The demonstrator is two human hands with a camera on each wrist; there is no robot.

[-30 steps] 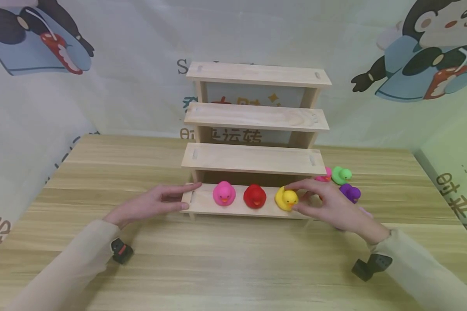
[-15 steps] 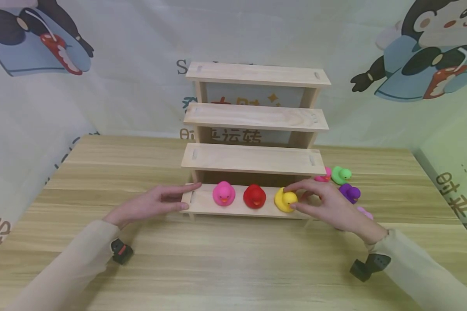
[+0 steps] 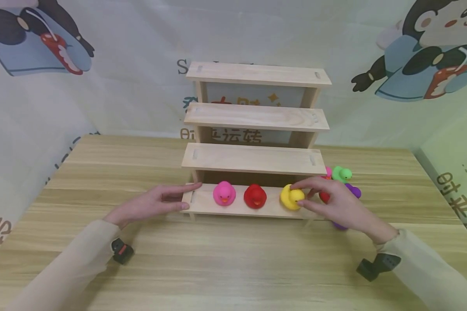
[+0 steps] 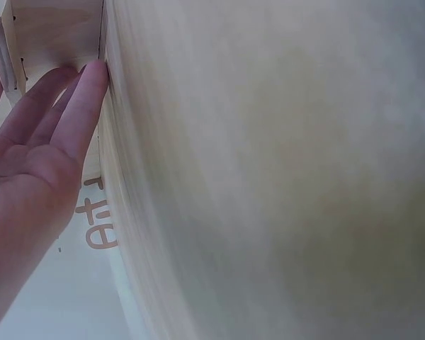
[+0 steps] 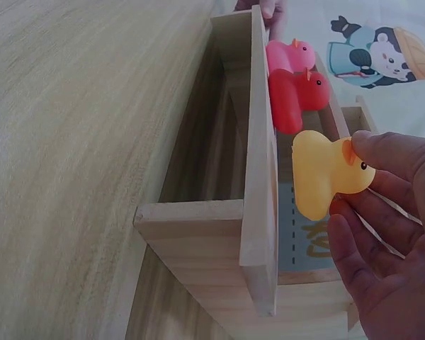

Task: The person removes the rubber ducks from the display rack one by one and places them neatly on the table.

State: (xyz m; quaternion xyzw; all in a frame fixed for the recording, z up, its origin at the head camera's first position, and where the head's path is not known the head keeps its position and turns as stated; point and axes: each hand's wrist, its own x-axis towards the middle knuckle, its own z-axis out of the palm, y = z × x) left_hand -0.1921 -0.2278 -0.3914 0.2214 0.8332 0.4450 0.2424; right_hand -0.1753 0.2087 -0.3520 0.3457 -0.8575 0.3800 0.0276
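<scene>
On the lowest board (image 3: 270,211) of a stepped wooden shelf stand a pink rubber duck (image 3: 224,193), a red rubber duck (image 3: 254,196) and a yellow rubber duck (image 3: 291,198). My right hand (image 3: 336,207) pinches the yellow duck near the board's right end. In the right wrist view, its thumb lies at the beak of the yellow duck (image 5: 319,173), with fingers on the far side. My left hand (image 3: 149,205) touches the board's left end, index finger and thumb stretched out. From the left wrist, the fingers (image 4: 85,106) look nearly straight against the wood.
Right of the shelf, several more rubber ducks lie on the table, among them a green duck (image 3: 341,174) and a purple duck (image 3: 353,190), partly hidden by my right hand. Three higher boards, the top one (image 3: 258,73) included, rise behind. A printed cloth (image 3: 140,86) hangs at the back.
The yellow duck has shifted a little to the right along the lowest board, with my right hand still holding it. My left hand and the other two ducks on the board have stayed put.
</scene>
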